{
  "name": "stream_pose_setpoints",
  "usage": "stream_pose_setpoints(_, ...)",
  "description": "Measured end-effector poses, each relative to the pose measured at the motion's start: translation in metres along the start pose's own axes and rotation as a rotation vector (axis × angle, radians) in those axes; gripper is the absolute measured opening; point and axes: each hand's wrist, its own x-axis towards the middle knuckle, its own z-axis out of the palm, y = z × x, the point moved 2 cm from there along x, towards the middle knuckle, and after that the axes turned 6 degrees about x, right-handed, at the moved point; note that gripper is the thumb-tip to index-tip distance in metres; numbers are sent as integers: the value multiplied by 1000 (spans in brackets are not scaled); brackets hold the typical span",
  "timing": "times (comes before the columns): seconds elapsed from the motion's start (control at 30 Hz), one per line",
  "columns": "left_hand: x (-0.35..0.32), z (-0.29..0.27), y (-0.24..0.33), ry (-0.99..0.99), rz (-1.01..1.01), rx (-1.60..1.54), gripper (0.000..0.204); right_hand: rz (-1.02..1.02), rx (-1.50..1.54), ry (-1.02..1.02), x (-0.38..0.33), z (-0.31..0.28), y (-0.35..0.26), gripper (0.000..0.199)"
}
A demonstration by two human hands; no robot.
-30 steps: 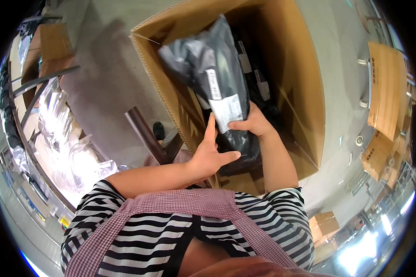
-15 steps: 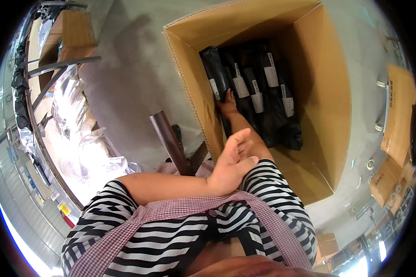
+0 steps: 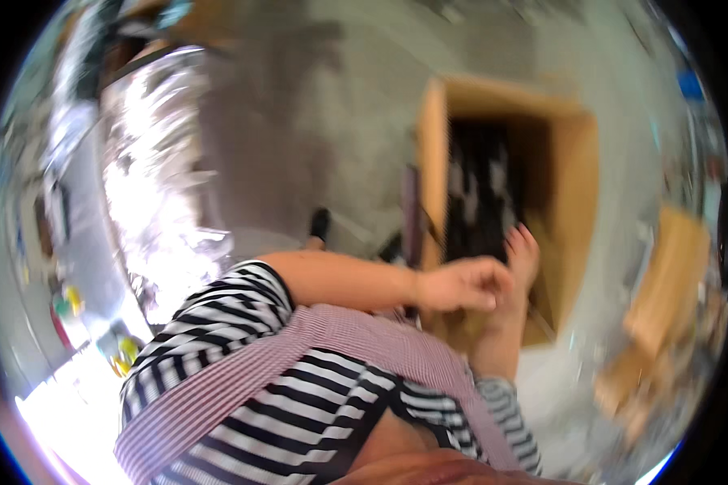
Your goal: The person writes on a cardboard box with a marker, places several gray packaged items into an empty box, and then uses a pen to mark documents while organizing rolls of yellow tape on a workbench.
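A tall open cardboard box (image 3: 433, 153) stands in front of me to the right. Inside it lie several black plastic-wrapped packages (image 3: 476, 190) with white labels, blurred by motion. My right hand (image 3: 523, 255) is raised over the near part of the box, its fingers stretched up and nothing visible in them. Just left of it is my left hand (image 3: 461, 284), at the end of a forearm laid across my body. Its fingers are loosely bent, apart from the thumb, and hold nothing that I can see.
A purplish-brown metal post (image 3: 412, 214) rises at the box's left side. On the left, a bench carries shiny clear plastic film (image 3: 158, 162). More cardboard boxes (image 3: 663, 283) stand at the far right. A dark shoe (image 3: 321, 223) shows on the grey floor.
My right hand has come off the black packages and up toward me. The view has swung, so the box now appears smaller and farther right. My left hand has curled slightly.
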Motion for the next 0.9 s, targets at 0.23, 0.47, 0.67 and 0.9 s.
stream_pose_setpoints(0.23, -172, -55, 188, 656, 287, 276, 37, -428, -74, -344, -48, 163, -183, 40)
stream_pose_setpoints(0.47, -457, -181, 350, 1375, 928, 147, 28, -324, -294, -1160, -142, 509, -186, 37)
stream_pose_setpoints(0.67, -610, -231, 438, 1608, 1062, -5, 28, -535, -329, -1348, -190, 824, -179, 35)
stream_pose_setpoints(0.9, -707, -295, 412, 1945, 919, 650, 29, -910, -360, -1161, -244, 1099, -181, 33)
